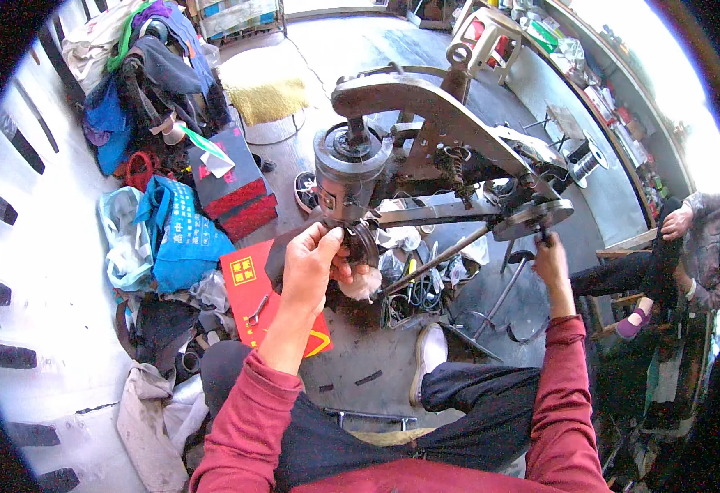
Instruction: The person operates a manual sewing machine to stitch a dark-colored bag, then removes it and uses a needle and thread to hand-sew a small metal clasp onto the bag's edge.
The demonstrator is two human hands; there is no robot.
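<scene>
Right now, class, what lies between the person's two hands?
In the head view, between the left hand and the right hand runs the machine's horizontal metal arm, with a slanting rod and tools below.

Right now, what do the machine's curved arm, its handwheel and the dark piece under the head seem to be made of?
The curved arm looks like cast metal, dull grey-brown and worn, perhaps greasy. The handwheel under the right hand is bare grey metal with a soft sheen. The dark piece held by the left hand looks matte black, possibly leather or rubber; hard to tell.

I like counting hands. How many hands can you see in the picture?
3. The left hand holds a dark shoe under the machine head. The right hand grips the handwheel. Another person's hand is at the right edge; more may be hidden.
</scene>
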